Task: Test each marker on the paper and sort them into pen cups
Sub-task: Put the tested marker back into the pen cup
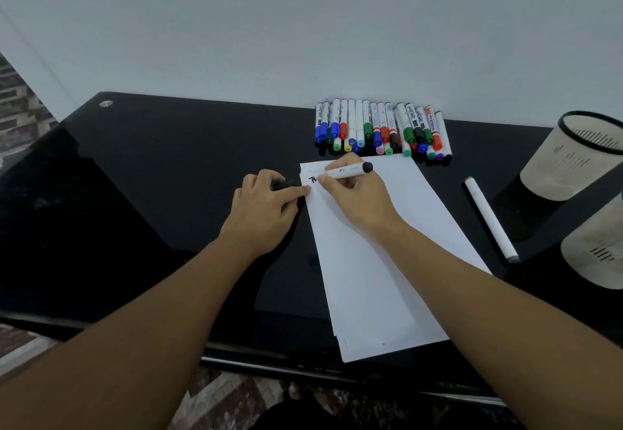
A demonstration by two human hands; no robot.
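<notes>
My right hand [357,193] grips a white marker [349,171] with a black end, its tip on the top left of the white paper [377,278], where black letters [313,179] show. My left hand [266,207] rests at the paper's left edge with its fingers curled round a small black cap [283,184]. A row of several capped markers [381,129] lies along the wall behind the paper. Two beige pen cups stand at the right, a far cup [569,156] and a near cup [596,244].
A single white marker [488,219] lies on the black glass table [135,177] between the paper and the cups. The white wall rises right behind the marker row. The table's front edge runs below the paper.
</notes>
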